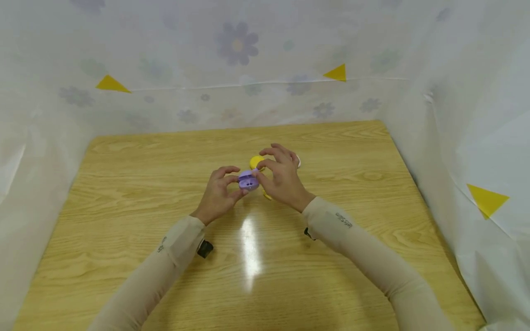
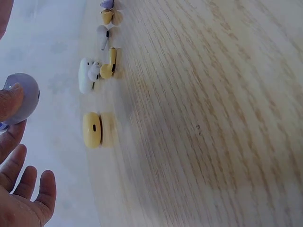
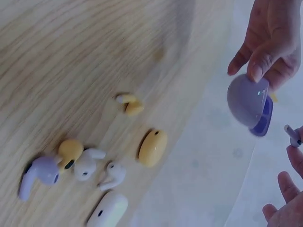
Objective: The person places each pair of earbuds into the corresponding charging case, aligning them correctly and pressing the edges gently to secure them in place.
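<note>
A purple earbud case (image 1: 249, 184) with its lid tipped up is held in my left hand (image 1: 217, 195), above the table. The thumb and a forefinger grip its sides, while the other fingers stand spread away from it, as the left wrist view shows. Close beside the case, my right hand (image 1: 283, 178) pinches a purple earbud (image 3: 294, 137) by the lid's edge. The right hand's other fingers are loosely bent. In the right wrist view the case's rounded back (image 3: 246, 101) faces me, so its inside is mostly hidden there.
On the wooden table (image 1: 145, 184) lie a yellow case (image 3: 153, 148), a white case (image 3: 109, 210), white earbuds (image 3: 113, 175), a yellow earbud (image 3: 130, 104), another yellow earbud (image 3: 69, 153) and a second purple earbud (image 3: 42, 172). White flowered sheeting (image 1: 265, 105) hangs behind.
</note>
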`<state>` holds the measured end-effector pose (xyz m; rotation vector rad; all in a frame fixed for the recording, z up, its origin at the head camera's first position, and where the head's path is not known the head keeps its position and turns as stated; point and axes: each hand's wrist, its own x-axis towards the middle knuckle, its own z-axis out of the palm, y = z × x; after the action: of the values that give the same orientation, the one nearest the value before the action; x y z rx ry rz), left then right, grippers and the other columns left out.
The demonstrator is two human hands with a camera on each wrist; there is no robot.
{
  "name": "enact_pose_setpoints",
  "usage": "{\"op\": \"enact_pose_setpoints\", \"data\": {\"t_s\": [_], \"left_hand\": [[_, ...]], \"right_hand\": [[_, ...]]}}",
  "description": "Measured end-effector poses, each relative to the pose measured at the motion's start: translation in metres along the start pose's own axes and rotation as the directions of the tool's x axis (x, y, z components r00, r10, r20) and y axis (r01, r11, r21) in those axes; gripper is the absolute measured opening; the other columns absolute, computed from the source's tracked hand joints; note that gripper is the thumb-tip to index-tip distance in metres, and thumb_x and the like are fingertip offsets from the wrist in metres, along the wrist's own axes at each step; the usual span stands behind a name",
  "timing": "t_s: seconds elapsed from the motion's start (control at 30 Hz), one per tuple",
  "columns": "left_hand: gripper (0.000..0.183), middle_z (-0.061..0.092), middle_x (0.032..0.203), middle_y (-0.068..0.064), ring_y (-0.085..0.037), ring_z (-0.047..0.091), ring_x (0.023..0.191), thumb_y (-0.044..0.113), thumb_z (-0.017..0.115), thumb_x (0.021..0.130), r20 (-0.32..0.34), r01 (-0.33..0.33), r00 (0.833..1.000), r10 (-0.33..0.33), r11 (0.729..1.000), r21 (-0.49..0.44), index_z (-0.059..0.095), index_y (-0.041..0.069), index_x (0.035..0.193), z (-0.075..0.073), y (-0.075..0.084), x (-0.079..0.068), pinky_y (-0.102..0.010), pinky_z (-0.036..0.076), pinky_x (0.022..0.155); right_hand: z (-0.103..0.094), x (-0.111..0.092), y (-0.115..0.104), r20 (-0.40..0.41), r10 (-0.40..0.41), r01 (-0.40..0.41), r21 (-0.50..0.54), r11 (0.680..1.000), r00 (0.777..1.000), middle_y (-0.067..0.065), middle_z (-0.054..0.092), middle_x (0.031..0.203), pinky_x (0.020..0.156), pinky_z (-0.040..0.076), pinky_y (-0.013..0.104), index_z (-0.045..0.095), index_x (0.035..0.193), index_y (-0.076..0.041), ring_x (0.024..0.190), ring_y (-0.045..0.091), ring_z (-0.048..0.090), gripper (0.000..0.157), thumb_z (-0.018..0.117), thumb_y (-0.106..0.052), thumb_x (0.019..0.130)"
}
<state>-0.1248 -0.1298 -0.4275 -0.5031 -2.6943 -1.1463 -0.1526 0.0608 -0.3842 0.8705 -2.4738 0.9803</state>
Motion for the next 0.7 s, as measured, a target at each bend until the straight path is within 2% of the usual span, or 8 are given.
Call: {"op": "enact_pose_setpoints", "data": {"t_s": [0.23, 0.7], "left_hand": [[0.027, 0.054, 0.119, -0.013, -0.029, 0.044, 0.114, 0.023, 0.073, 0.073, -0.002, -0.018, 1.000, 0.018, 1.000, 0.000, 0.068, 0.007, 0.093, 0.000, 0.000, 0.002, -0.048, 0.034, 0.099], [0.028, 0.052, 0.121, -0.009, -0.028, 0.041, 0.117, 0.027, 0.072, 0.073, 0.009, -0.006, 1.000, 0.006, 1.000, 0.004, 0.068, 0.008, 0.094, -0.002, 0.002, -0.001, -0.048, 0.033, 0.100]], "right_hand": [[0.010, 0.000, -0.010, 0.090, 0.011, -0.013, 0.016, 1.000, 0.996, 0.005, 0.055, 0.119, 0.100, 0.016, 0.056, 0.069, 0.082, -0.012, 0.129, 0.029, 0.033, 0.012, 0.067, -0.024, 0.078], [0.018, -0.003, -0.011, 0.093, 0.011, -0.011, -0.002, 1.000, 0.996, 0.004, 0.057, 0.120, 0.100, 0.018, 0.056, 0.069, 0.084, -0.015, 0.129, 0.029, 0.035, 0.012, 0.068, -0.026, 0.078]]}}
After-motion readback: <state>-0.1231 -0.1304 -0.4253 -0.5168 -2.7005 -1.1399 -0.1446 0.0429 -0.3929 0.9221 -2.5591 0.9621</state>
